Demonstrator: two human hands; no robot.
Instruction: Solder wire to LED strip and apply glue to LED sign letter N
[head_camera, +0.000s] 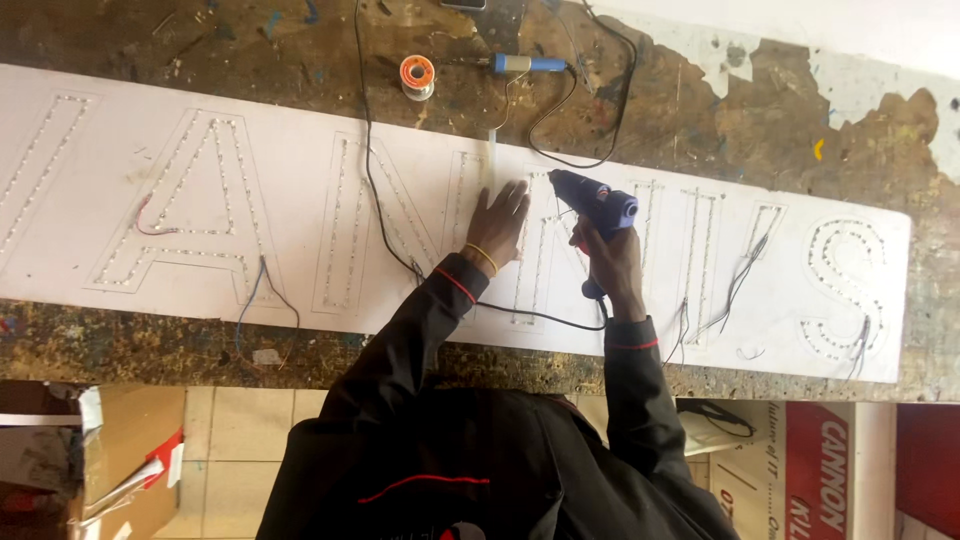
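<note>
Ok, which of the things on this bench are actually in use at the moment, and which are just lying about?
In use:
right hand gripping the glue gun
left hand flat on the white sign board
glue gun's black cord

Lying about:
solder spool
blue-handled soldering iron
cardboard box on the floor

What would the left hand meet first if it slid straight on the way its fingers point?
The left hand lies flat on the white sign board, fingers pointing toward its far edge. It would probably first meet the pale glue stick just ahead, though depth is unclear.
</note>
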